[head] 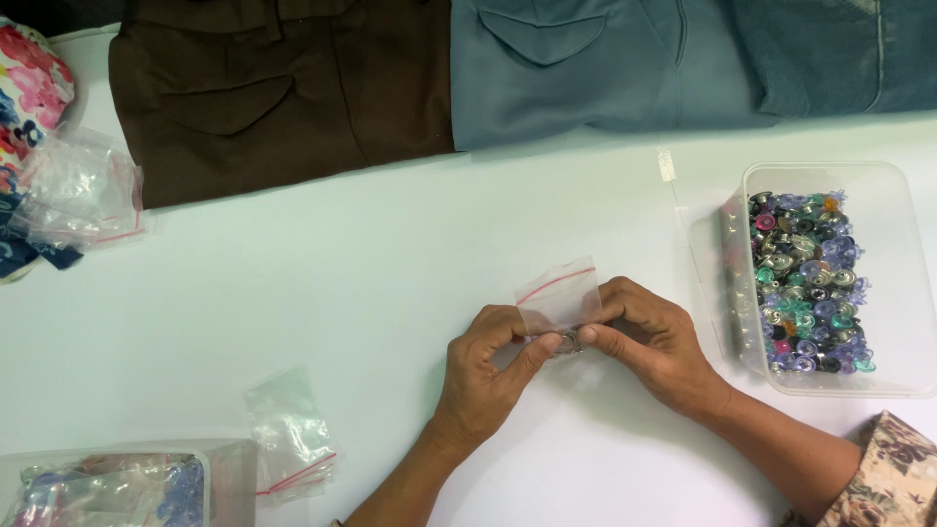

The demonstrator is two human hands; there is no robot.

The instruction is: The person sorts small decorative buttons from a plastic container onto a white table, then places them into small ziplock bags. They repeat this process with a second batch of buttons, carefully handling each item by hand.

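In the middle of the white table [322, 293] both my hands pinch a small clear zip bag [558, 296] with a red seal line. My left hand [488, 376] holds its lower left edge between thumb and fingers. My right hand [649, 342] grips the right side and presses a small silver metal piece [571, 343] at the bag's bottom edge. The bag stands upright between my fingertips, its open end away from me.
A clear plastic tub [903, 283] at the right holds several silver, purple and green small fasteners. An empty zip bag [290, 434] lies at lower left beside a container of filled bags [117, 486]. More bags [78, 190] sit at far left. Brown [283, 88] and blue [605, 68] garments lie along the far edge.
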